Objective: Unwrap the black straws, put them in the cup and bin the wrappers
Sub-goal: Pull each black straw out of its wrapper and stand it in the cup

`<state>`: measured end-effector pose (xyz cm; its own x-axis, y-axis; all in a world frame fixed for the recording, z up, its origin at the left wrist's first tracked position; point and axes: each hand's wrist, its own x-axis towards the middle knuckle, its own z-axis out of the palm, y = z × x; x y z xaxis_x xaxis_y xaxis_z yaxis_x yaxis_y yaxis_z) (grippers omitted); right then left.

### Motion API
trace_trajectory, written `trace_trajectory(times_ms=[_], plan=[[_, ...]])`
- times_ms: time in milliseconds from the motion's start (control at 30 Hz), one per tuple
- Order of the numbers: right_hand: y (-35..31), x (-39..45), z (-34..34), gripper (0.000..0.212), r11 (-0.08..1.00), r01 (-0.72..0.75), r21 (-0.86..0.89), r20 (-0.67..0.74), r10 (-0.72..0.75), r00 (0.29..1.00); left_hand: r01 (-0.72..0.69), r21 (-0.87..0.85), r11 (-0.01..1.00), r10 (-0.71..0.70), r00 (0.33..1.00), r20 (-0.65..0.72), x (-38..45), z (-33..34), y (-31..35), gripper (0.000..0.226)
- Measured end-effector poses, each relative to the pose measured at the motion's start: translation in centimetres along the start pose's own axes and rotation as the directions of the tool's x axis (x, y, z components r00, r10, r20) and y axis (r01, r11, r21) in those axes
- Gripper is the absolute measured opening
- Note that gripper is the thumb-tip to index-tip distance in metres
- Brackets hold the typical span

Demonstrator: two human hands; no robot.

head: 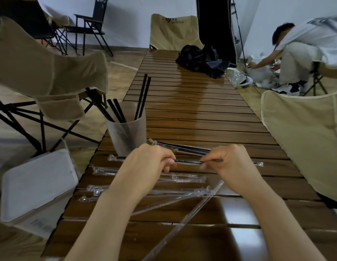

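Clear plastic littered the near end of the slatted table point(201, 113): several empty wrappers point(182, 193) lay across the slats in front of the person, some crossed over one another, none of them binned yet. The bin point(37, 183), a pale lidded box, stood on the floor just off the table's left edge. By that same edge stood the frosted cup point(128, 132), with about five black straws point(143, 97) already leaning in it.

Both hands were busy over the middle of the near end. The left hand point(150, 162) and right hand point(228, 161) each pinched the same wrapped straw point(188, 161) between curled fingers and thumb, holding it level just above the slats. Whether the wrapper had torn yet, I could not tell.

Just beyond the hands a small bunch of wrapped straws point(184, 147) lay beside the cup. So, by my reckoning, roughly half was done: those still wanted unwrapping, and all the wrappers wanted binning.
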<state>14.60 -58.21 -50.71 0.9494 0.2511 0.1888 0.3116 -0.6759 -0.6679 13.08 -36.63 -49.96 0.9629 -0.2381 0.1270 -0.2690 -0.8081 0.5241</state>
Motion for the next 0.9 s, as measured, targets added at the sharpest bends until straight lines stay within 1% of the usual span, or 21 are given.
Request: trace_trajectory(times_ms=[100, 167, 233, 400, 467, 667, 733, 833, 900], plan=[[-0.7, 0.1, 0.3, 0.016, 0.999, 0.012, 0.035, 0.0, -0.012, 1.0, 0.012, -0.032, 0.999, -0.012, 1.0, 0.019, 0.2, 0.1, -0.2, 0.027], [-1.1, 0.2, 0.1, 0.013, 0.999, -0.011, 0.033, 0.041, 0.009, 0.999, 0.034, -0.026, 0.999, -0.031, 0.996, 0.083, 0.3, -0.2, -0.4, 0.023], [-1.0, 0.1, -0.3, 0.014, 0.999, -0.043, 0.005, 0.096, 0.043, 0.995, 0.055, -0.019, 0.998, -0.052, 0.991, 0.125, 0.2, -0.4, -0.9, 0.02], [-0.2, -0.1, -0.8, 0.019, 0.996, -0.075, -0.044, 0.097, 0.079, 0.992, 0.09, 0.004, 0.996, -0.09, 0.99, 0.109, -0.1, -1.3, -1.7, 0.02], [-0.4, -0.1, -0.3, 0.016, 0.994, -0.067, -0.083, 0.09, 0.074, 0.993, 0.09, 0.003, 0.996, -0.089, 0.99, 0.113, 0.0, -1.4, -1.7, 0.021], [-1.1, -0.2, 0.8, 0.015, 0.996, -0.03, -0.083, 0.071, 0.036, 0.997, 0.065, -0.004, 0.998, -0.065, 0.994, 0.083, -0.1, -1.3, -1.9, 0.02], [-1.4, -0.2, 1.0, 0.016, 0.998, -0.017, -0.055, 0.066, 0.021, 0.998, 0.054, 0.002, 0.999, -0.054, 0.993, 0.104, -0.2, -1.4, -1.9, 0.02], [-1.7, 0.0, 0.3, 0.014, 0.997, -0.055, 0.05, 0.132, 0.048, 0.99, 0.071, -0.044, 0.996, -0.063, 0.982, 0.179, -0.4, -2.2, -2.5, 0.02], [-1.4, 0.0, -0.7, 0.015, 0.996, -0.079, 0.03, 0.189, 0.071, 0.979, 0.095, -0.066, 0.993, -0.08, 0.976, 0.2, -0.7, -2.9, -3.0, 0.024]])
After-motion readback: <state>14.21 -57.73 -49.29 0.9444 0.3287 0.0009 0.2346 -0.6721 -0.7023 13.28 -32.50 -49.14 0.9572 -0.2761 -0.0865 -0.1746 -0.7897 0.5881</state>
